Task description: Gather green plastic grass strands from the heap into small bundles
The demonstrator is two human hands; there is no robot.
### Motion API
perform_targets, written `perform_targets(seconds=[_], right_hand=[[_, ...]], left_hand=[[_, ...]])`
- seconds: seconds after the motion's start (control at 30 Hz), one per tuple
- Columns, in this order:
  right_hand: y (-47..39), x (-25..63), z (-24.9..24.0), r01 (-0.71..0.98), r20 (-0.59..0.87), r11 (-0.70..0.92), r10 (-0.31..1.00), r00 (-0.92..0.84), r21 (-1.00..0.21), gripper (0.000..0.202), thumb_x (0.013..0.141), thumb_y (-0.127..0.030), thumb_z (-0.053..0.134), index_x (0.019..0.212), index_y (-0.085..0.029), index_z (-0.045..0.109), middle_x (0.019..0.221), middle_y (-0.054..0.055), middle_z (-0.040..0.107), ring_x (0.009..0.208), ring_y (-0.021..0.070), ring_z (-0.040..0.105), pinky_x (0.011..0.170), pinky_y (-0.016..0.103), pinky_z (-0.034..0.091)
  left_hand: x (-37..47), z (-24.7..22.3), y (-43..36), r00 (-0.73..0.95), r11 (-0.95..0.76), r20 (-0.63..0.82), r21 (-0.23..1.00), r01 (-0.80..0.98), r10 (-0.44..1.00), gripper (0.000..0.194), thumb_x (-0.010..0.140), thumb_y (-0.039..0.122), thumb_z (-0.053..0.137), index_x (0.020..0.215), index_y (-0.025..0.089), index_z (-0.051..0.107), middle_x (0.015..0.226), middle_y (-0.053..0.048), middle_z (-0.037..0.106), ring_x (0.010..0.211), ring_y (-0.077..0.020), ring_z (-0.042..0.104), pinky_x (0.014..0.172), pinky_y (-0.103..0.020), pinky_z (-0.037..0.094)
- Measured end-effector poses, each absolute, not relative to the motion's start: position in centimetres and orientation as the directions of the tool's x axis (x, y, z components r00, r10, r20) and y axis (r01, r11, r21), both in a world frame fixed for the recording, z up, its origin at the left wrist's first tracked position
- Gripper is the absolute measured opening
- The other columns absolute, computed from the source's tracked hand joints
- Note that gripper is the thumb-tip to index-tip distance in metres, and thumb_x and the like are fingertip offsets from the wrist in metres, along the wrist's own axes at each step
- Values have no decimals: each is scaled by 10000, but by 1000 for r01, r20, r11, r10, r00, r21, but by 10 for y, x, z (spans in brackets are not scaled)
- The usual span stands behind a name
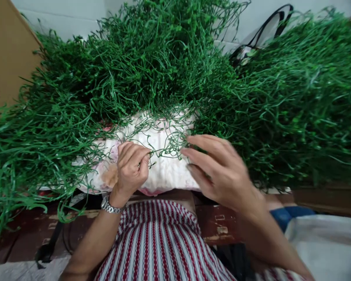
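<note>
Nearest lay a garment (158,242) with red and white stripes, over the person's front. Beyond it was a dark red surface (222,226) with worn patches, a black strap (48,246) lying at its left. At the right were a whitish sheet or sack (324,242) and something blue (292,214) just beside it.

The left hand (133,164), with a metal-banded watch (110,207) at its wrist, was clenched, thumb against curled fingers, pinching the end of a thin green sprig (171,150). The sprig stretched towards the right hand (216,168), which was slightly blurred and loosely open, its fingers spread at the tangled end; whether the fingertips touched it could not be told.

Under the sprig and both hands lay a pale, flower-patterned cloth pad (160,171), with loose stems strewn over its far part. Curly green stems were heaped around it: a left heap (61,136) spilling over the near edge, a right heap (298,105) and a tall middle heap (163,58). Behind them stood a brown board (8,50) at the left, black looped handles (269,23) at the right, and a pale wall (61,15)
</note>
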State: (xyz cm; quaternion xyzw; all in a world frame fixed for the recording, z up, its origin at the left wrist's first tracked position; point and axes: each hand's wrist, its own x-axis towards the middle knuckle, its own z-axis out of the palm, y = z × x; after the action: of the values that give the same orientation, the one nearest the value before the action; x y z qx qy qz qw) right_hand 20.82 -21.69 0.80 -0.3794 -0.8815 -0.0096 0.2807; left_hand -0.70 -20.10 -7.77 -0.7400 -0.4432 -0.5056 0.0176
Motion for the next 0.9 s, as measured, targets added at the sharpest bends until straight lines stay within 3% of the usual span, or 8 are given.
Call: perform_targets(seconds=[0.1, 0.2, 0.33, 0.47, 0.53, 0.67, 0.77, 0.9], right_hand=[[-204, 197, -18, 661, 487, 726, 654, -579, -189, 290, 846, -249, 555, 1122, -160, 563, 1305, 139, 492, 1271, 275, 402, 1044, 464, 366], [-199, 189, -40, 606, 504, 756, 634, -586, -246, 183, 838, -241, 558, 988, -147, 599, 1298, 136, 501, 1295, 269, 380, 1048, 445, 370], [-204, 186, -49, 552, 510, 779, 618, -598, -297, 131, 830, -222, 571, 932, -143, 594, 1189, 116, 581, 1230, 250, 451, 1028, 431, 381], [-208, 182, -49, 483, 459, 800, 600, -656, -356, 124, 844, -230, 555, 938, -152, 578, 985, 74, 645, 1063, 211, 548, 975, 416, 404], [-207, 179, -50, 441, 456, 806, 588, -668, -395, 126, 847, -244, 552, 932, -153, 575, 941, 69, 642, 1014, 199, 557, 944, 403, 418], [-208, 174, -57, 407, 465, 789, 605, -646, -461, 124, 849, -242, 543, 936, -163, 581, 1000, 82, 623, 1040, 204, 526, 911, 395, 426], [-209, 170, -64, 391, 467, 777, 615, -635, -492, 134, 855, -274, 538, 920, -169, 590, 994, 79, 622, 1003, 199, 526, 879, 384, 428], [-208, 168, -69, 386, 416, 758, 625, -661, -525, 183, 883, -306, 498, 850, -154, 595, 826, 62, 630, 824, 175, 551, 792, 352, 429]], left_hand=[[-12, -82, -207, 109, -650, 772, 440, 620, 627, 169, 732, 62, 553, 822, 193, 607, 723, -19, 623, 744, -171, 585, 819, -385, 433], [-18, -84, -215, 127, -635, 743, 455, 624, 657, 176, 732, 60, 560, 837, 188, 622, 745, -26, 629, 763, -173, 588, 817, -390, 439], [-21, -69, -230, 141, -520, 664, 417, 745, 734, 215, 745, 144, 596, 949, 196, 639, 949, -82, 642, 923, -232, 569, 844, -425, 423], [-13, -45, -239, 332, -624, 599, 381, 682, 729, 235, 767, 162, 586, 998, 198, 610, 963, -66, 647, 957, -222, 564, 939, -434, 391], [-8, -42, -239, 375, -640, 544, 457, 617, 750, 172, 793, 121, 538, 939, 187, 599, 860, -46, 639, 870, -185, 571, 900, -388, 422], [-5, -49, -242, 294, -515, 424, 675, 527, 857, 142, 819, 74, 461, 773, 177, 547, 732, -22, 546, 727, -135, 529, 666, -268, 439], [-7, -55, -246, 279, -439, 341, 736, 516, 898, 129, 823, 82, 453, 791, 179, 533, 755, -16, 527, 731, -130, 523, 655, -260, 426], [-13, -59, -249, 264, -376, 277, 791, 483, 924, 107, 816, 117, 491, 833, 175, 579, 769, -19, 551, 742, -135, 542, 652, -260, 426]])
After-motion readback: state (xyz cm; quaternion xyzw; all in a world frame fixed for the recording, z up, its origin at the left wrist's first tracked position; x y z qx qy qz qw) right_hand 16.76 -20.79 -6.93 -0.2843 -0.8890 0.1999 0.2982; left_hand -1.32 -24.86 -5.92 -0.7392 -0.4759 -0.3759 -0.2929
